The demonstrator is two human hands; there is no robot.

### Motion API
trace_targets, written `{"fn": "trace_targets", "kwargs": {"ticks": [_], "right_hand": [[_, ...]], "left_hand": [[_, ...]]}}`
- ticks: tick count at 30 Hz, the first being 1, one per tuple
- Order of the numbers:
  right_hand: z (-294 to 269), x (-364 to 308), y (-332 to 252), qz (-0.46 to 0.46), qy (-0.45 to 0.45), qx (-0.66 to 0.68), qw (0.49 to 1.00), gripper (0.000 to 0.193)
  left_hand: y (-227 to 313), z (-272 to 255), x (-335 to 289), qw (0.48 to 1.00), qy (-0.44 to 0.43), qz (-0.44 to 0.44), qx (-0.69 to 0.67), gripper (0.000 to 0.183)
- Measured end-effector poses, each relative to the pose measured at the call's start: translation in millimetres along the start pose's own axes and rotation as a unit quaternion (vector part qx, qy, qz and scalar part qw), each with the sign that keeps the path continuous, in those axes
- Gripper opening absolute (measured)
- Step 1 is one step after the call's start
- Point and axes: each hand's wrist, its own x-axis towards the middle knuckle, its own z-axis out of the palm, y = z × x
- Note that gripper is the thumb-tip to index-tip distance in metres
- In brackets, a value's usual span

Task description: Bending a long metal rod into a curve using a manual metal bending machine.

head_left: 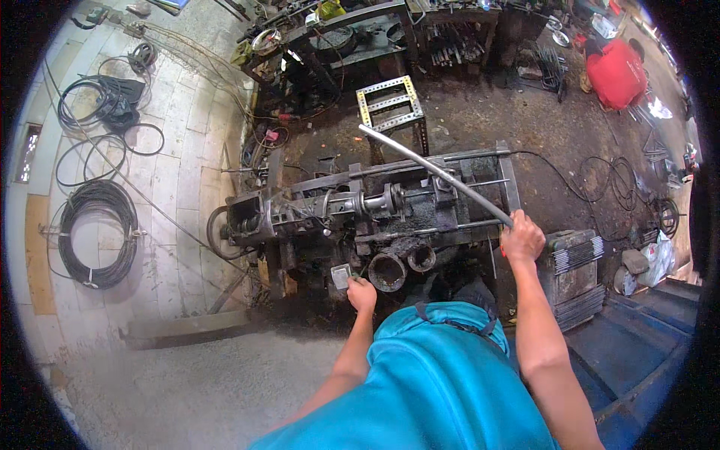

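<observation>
My right hand [523, 238] is wrapped round the lower end of a long grey metal rod [435, 171]. The rod slants up and to the left, over the bed of a dark, greasy machine [330, 206] with a round chuck-like part and parallel bars. My left hand [361, 295] is closed at the edge of a small pale rectangular box [341, 276], low in front of the machine. Something green shows at its fingertips, too small to name. Right of that hand, two dark round cans [388, 271] stand against the machine's near side.
Beyond the machine stands a perforated metal stool frame [390, 103]. Stacked rods [577, 255] lie right of my right hand. A coil of black cable [97, 234] rests at the left. A person in red [616, 73] crouches at the far right. Cables [611, 184] cross the floor.
</observation>
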Motion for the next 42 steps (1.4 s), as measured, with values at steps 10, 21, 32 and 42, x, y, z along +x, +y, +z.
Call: {"fn": "trace_targets", "kwargs": {"ticks": [10,21,32,42], "right_hand": [[5.6,2.4,1.9,0.012,-0.01,-0.025,1.0,0.026],[1.0,0.5,-5.1,0.017,-0.015,-0.042,0.999,0.02],[-5.6,-2.8,-10.9,0.017,-0.008,-0.041,0.999,0.017],[-18.3,-12.8,-23.8,0.05,-0.038,-0.038,0.997,0.025]], "left_hand": [[1.8,-0.5,-1.1,1.0,-0.013,-0.018,-0.002,0.029],[0.3,2.0,-2.2,0.999,0.008,-0.027,-0.026,0.027],[-0.7,-1.1,-4.9,0.998,0.024,-0.02,-0.058,0.028],[-10.2,-4.7,-2.8,0.999,0.008,0.012,-0.032,0.027]]}}
